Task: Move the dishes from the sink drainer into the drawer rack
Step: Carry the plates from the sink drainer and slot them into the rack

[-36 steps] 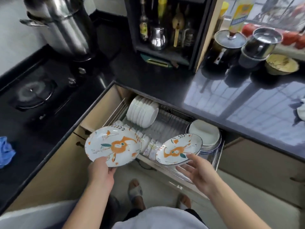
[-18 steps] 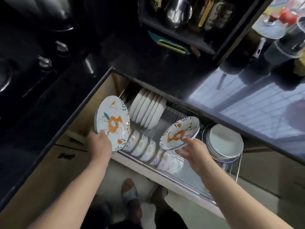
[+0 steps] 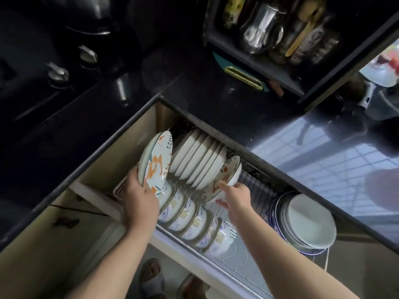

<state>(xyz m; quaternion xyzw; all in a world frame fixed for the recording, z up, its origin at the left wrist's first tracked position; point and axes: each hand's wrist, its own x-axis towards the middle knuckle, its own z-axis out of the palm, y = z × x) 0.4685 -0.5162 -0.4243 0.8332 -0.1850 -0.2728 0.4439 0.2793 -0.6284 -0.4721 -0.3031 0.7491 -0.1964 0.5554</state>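
The drawer rack [image 3: 254, 190] is pulled out under the dark desk [image 3: 216, 108], and two flowered plates are going into it at the same time. The left hand [image 3: 138, 197] grips one big plate [image 3: 156, 165] by its bottom edge, fingers curled round it. This plate stands on edge at the left end of the rack, just beside a row of white plates [image 3: 198, 160]. The right hand [image 3: 235, 195] pinches the rim of a small plate [image 3: 224, 180], which leans on the right end of that same row.

Both plates look almost in place, so I think this part of the job is close to done. They still need to be let go. The sink drainer is not in view, so I cannot tell how many dishes are left there.

Now the count. There are two flowered plates. The white row has about seven plates. In front lies a row of about six blue bowls [image 3: 194, 221]. At the right is one stack of plates [image 3: 306, 223], too tight to count.
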